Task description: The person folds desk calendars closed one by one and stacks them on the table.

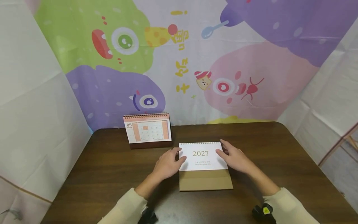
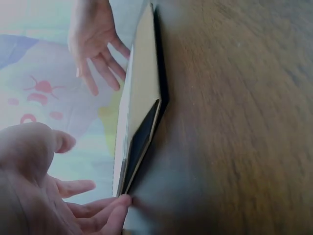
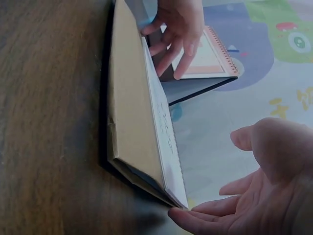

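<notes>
A white 2027 desk calendar (image 1: pixel 202 157) with a kraft-brown base (image 1: pixel 206 180) lies low on the table, its spiral binding along the far edge. My left hand (image 1: pixel 169 163) is at its left side, fingertips right at the back corner. In the left wrist view the thumb of my left hand (image 2: pixel 44 186) stands apart from the calendar. On the opposite side is my right hand (image 1: pixel 236 158), thumb over the cover's right edge in the head view. The right wrist view has the fingertips of my right hand (image 3: pixel 259 191) by the calendar's corner, fingers loosely extended.
A second desk calendar (image 1: pixel 151 130), pink and white and showing 05, stands upright at the back left of the dark wooden table (image 1: pixel 112 180). Behind the table hangs a cartoon-printed cloth (image 1: pixel 167 93). White cloth walls (image 1: pixel 33 102) flank both sides.
</notes>
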Motion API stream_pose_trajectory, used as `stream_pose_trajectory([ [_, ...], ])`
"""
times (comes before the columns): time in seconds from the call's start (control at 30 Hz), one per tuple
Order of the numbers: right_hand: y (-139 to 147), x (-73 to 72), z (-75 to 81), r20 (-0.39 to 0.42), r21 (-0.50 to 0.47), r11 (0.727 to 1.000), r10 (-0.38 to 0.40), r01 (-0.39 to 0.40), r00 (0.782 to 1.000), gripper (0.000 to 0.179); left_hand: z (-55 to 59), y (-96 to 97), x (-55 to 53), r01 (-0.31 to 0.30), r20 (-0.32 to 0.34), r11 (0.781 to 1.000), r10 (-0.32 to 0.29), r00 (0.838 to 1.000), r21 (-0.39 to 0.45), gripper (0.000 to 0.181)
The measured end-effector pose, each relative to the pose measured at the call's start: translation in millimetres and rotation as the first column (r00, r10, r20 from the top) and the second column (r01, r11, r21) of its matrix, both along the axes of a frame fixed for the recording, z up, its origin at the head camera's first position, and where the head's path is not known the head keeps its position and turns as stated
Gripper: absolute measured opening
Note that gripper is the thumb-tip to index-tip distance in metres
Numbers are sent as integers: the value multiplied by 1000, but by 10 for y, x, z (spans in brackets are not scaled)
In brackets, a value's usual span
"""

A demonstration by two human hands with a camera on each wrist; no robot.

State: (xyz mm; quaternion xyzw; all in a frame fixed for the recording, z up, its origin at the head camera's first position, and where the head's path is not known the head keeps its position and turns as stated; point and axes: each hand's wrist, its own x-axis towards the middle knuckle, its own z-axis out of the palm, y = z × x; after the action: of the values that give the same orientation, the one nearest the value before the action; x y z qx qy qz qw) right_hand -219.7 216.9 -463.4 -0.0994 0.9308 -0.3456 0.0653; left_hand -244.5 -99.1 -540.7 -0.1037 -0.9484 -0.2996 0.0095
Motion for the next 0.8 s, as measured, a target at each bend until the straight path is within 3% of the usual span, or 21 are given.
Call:
stream_pose_trajectory([
  [0.03,40,-28,-70,-11,7,1000,6,-6,1000,82,1,3,-1,3,16,1000,-3,1000,17,62],
  [0.1,49,-19,-69,11,11,1000,12,-12,1000,88,6,9,0,5,48,999,-7,999,45,65],
  [0.3,6,18,12,81,39,999,17,-20,997,97,31,38,26,-5,88,998,-1,996,67,65],
  [0.37,57,-73,-148,67,65,998,13,-17,998,103,47,45,41,-3,91,998,-3,996,69,65],
  [0.53,299,-466,-818,25,102,995,13,-15,1000,126,75,41,66,11,97,996,-20,995,93,64],
  [0.57,324,-502,-878,26,101,995,16,-19,1000,129,74,40,67,13,97,995,-22,995,96,65],
  [0.63,341,-531,-941,9,99,995,19,-20,1000,128,75,38,74,22,92,994,-32,995,103,66],
  [0.8,261,-432,-844,-36,90,996,23,-19,999,113,99,47,104,42,76,993,-51,996,106,66],
])
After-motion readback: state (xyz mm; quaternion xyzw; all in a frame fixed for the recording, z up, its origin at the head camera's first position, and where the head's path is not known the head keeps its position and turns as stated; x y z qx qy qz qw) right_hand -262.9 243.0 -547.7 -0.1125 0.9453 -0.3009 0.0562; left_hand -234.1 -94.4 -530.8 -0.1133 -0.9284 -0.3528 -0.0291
